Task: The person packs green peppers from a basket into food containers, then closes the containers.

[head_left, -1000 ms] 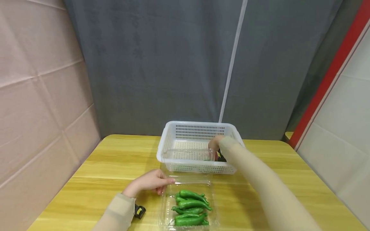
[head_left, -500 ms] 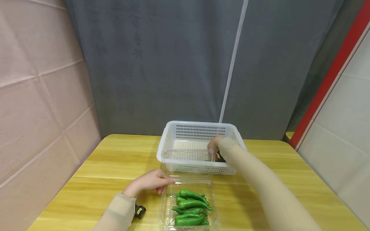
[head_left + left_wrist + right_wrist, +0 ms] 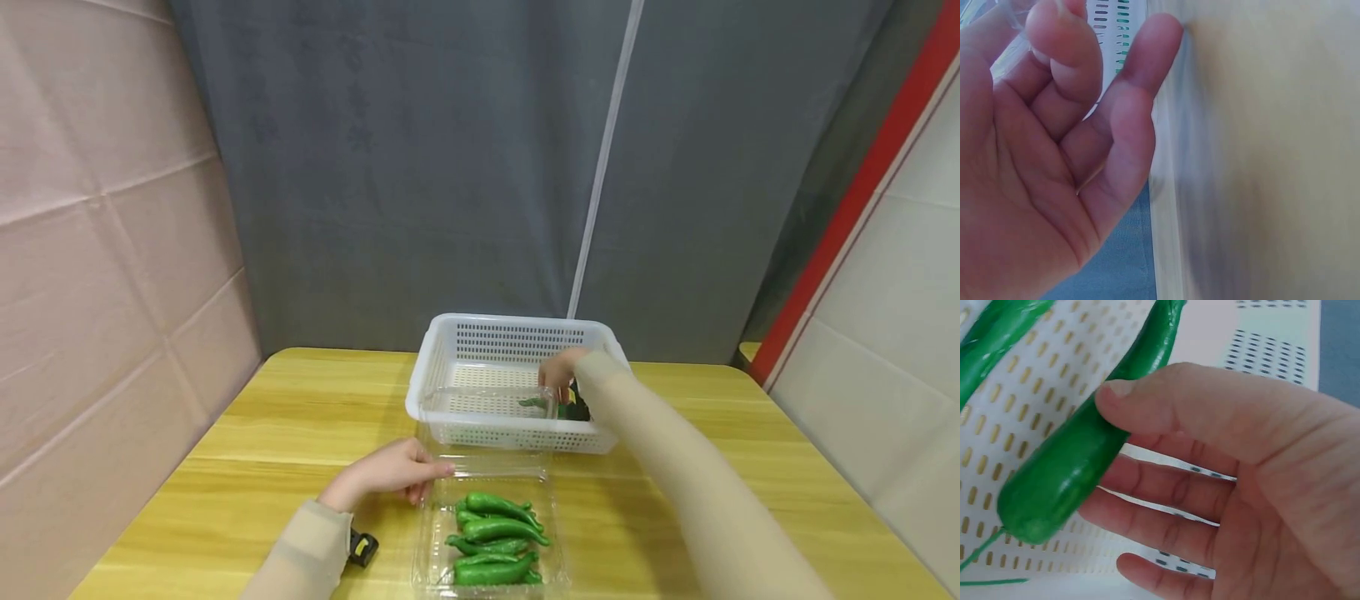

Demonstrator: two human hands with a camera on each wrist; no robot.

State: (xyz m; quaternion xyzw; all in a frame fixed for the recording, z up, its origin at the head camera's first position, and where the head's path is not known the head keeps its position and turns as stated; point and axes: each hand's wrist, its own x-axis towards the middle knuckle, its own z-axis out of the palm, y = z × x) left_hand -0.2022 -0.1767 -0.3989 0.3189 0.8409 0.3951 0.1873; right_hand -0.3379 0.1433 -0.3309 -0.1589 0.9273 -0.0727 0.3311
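Note:
My right hand point(image 3: 558, 371) is inside the white slotted plastic basket point(image 3: 517, 320). In the right wrist view, thumb and fingers of that hand point(image 3: 1210, 444) pinch a long green pepper point(image 3: 1063, 472) around its middle, its stem pointing down left. My left hand point(image 3: 397, 468) grips the left edge of a clear plastic clamshell box point(image 3: 557, 517), near the hinge. The left wrist view shows the palm point(image 3: 1016, 187), with thumb and forefinger at a bit of clear plastic and the other fingers loosely bent. Several green peppers point(image 3: 498, 531) lie side by side in the box.
The raised clear lid point(image 3: 480, 402) leans over the basket's near rim. Another green pepper point(image 3: 1004, 340) lies in the basket. All stands on a wood-grain table point(image 3: 300, 417), with a grey curtain point(image 3: 420, 167) behind and pale side walls point(image 3: 112, 250).
My right hand has risen slightly inside the basket, and a green pepper now shows more plainly below it. The left hand and the box have stayed in place.

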